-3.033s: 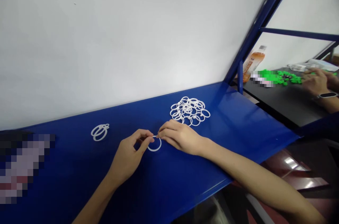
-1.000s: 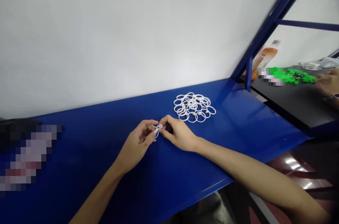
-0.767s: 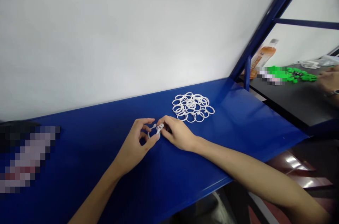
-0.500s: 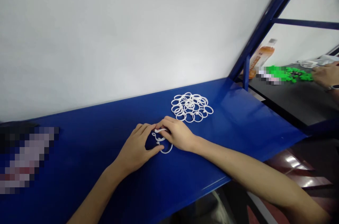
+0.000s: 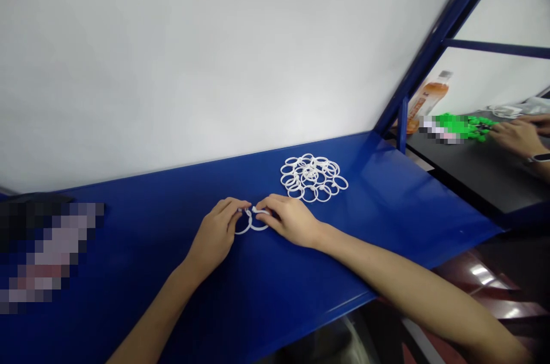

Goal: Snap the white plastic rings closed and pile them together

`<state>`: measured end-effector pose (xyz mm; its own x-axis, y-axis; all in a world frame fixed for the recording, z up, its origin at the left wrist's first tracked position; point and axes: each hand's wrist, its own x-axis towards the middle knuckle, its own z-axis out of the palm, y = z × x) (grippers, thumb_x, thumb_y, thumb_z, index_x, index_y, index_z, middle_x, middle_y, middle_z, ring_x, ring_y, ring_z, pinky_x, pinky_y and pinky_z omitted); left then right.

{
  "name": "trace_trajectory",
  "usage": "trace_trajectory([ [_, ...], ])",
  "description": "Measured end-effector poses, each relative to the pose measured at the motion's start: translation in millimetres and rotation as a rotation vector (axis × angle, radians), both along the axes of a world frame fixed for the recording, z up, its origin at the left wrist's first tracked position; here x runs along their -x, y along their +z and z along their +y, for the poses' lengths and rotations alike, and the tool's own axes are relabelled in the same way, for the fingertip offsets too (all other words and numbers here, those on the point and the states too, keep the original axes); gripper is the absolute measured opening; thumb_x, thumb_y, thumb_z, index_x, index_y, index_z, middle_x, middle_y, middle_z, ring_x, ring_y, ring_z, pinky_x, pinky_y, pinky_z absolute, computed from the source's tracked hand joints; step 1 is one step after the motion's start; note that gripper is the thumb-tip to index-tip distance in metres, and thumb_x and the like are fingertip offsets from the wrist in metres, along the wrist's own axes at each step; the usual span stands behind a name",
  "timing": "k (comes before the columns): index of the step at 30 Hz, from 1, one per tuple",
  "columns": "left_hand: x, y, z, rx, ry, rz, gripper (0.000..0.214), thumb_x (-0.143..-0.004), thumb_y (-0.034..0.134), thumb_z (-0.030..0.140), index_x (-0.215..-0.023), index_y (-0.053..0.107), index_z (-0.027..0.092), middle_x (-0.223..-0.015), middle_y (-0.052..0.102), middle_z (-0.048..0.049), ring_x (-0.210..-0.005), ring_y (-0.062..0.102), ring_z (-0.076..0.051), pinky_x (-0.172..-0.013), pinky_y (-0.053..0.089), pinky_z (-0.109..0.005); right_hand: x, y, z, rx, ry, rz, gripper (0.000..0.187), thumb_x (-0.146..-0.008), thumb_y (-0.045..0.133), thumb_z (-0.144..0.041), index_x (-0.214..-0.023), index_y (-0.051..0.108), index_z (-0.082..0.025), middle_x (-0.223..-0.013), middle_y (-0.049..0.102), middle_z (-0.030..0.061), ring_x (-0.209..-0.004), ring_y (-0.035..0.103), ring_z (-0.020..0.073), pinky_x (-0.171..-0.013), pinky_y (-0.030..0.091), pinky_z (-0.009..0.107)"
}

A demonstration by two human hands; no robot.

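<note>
Two white plastic rings [image 5: 251,222] lie joined on the blue table [image 5: 301,289], held between both hands. My left hand [image 5: 215,235] pinches the left ring with thumb and fingertips. My right hand [image 5: 290,219] pinches the right ring at the point where the two meet. A heap of several loose white rings [image 5: 313,176] lies just beyond my right hand, apart from it.
A white wall rises behind the table. A blue frame post [image 5: 433,49] stands at the right. Beyond it, another person's hands [image 5: 518,136] work at green parts [image 5: 464,125] on a dark table, beside an orange bottle [image 5: 425,101]. A blurred patch [image 5: 43,255] sits at left.
Three seconds ago both hands held a single ring, and a small linked group lay at left, now out of view. Since then a second ring has been joined to the one held.
</note>
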<state>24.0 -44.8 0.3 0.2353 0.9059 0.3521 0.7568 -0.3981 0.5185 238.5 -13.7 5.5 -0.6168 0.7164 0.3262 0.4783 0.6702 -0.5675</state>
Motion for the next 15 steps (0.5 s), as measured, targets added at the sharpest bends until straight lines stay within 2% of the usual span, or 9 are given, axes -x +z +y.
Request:
trace_trajectory([
  [5, -8, 16.1, -8, -0.002, -0.053, -0.078, 0.031, -0.100, 0.038, 0.024, -0.105, 0.068, 0.024, -0.103, 0.071, -0.0034, -0.092, 0.067, -0.017, -0.084, 0.055, -0.030, -1, 0.7, -2, -0.028, 0.086, -0.067, 0.025, -0.103, 0.051, -0.033, -0.111, 0.070, -0.020, -0.094, 0.068, 0.0043, -0.081, 0.065, 0.0146, -0.072, 0.048, 0.025],
  [7, -8, 17.7, -9, -0.006, -0.050, -0.085, 0.032, -0.099, 0.038, 0.023, -0.105, 0.070, 0.025, -0.103, 0.071, -0.0032, -0.091, 0.068, -0.016, -0.082, 0.055, -0.029, -2, 1.0, -2, -0.043, 0.100, -0.104, 0.026, -0.103, 0.050, -0.033, -0.112, 0.071, -0.021, -0.091, 0.068, 0.0037, -0.079, 0.065, 0.0142, -0.071, 0.048, 0.025],
  [9, -6, 14.0, -8, -0.007, -0.060, -0.067, 0.035, -0.097, 0.037, 0.020, -0.107, 0.071, 0.025, -0.107, 0.073, -0.0034, -0.094, 0.069, -0.017, -0.084, 0.056, -0.031, -2, 1.4, -2, -0.059, 0.085, -0.131, 0.027, -0.104, 0.050, -0.034, -0.113, 0.072, -0.021, -0.090, 0.067, 0.0034, -0.077, 0.065, 0.0137, -0.069, 0.047, 0.024],
  [12, -2, 4.0, -5, -0.059, -0.070, -0.001, 0.040, -0.093, 0.038, 0.014, -0.110, 0.072, 0.025, -0.112, 0.074, -0.0038, -0.106, 0.068, -0.020, -0.095, 0.054, -0.038, -2, 1.9, -1, -0.076, 0.028, -0.163, 0.029, -0.104, 0.049, -0.033, -0.113, 0.072, -0.020, -0.091, 0.069, 0.0046, -0.077, 0.066, 0.0143, -0.067, 0.047, 0.024],
  [15, -3, 0.9, -7, -0.131, -0.043, 0.058, 0.040, -0.092, 0.043, 0.015, -0.121, 0.068, 0.025, -0.118, 0.073, -0.0046, -0.118, 0.062, -0.023, -0.104, 0.049, -0.044, -1, 2.3, -1, -0.058, -0.019, -0.137, 0.026, -0.104, 0.050, -0.032, -0.115, 0.070, -0.020, -0.098, 0.072, 0.0057, -0.084, 0.069, 0.0160, -0.069, 0.048, 0.025],
])
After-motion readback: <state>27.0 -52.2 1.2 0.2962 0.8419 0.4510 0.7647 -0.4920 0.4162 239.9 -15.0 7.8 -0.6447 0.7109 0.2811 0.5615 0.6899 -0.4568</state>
